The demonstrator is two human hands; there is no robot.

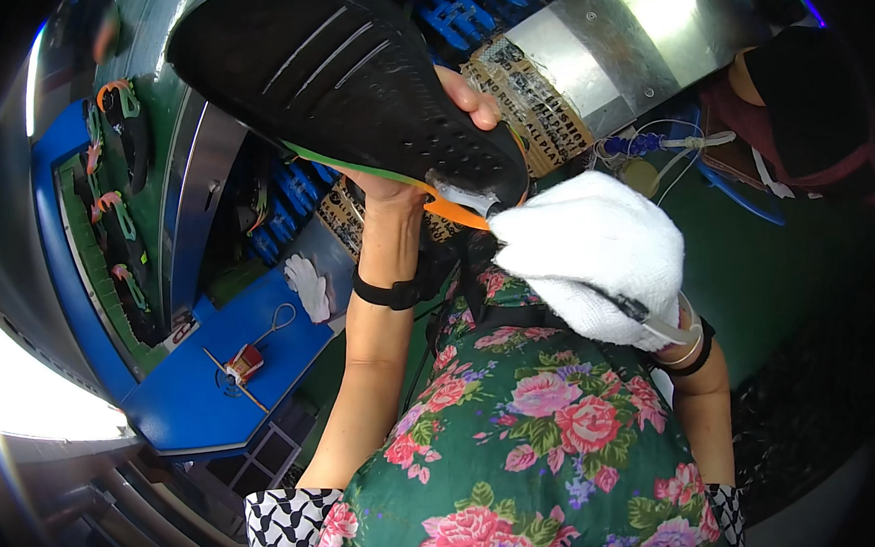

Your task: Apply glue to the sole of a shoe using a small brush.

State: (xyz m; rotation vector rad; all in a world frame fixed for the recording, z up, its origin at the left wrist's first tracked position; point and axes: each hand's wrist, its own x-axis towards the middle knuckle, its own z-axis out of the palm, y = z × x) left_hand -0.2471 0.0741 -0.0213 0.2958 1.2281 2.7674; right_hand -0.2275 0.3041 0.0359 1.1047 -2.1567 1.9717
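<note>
A shoe (369, 89) with a black sole and green and orange edges is held up in front of me, its sole turned toward me. My left hand (388, 183) grips it from beneath, fingertips curling over the far side. A wet-looking whitish streak (462, 197) lies on the narrower end of the sole. Close by that end is my right hand (594, 253), covered in white knitted fabric and bunched closed. A small dark tip (495, 213) pokes out of the fabric at the shoe's edge; the rest of what it belongs to is hidden.
At left, several shoe uppers (121, 204) lie along a green belt. A blue table (179, 408) carries a small red object with sticks (244, 364) and a white glove (308, 288). Blue racks (458, 19) stand beyond the shoe, with cables (666, 142) at right.
</note>
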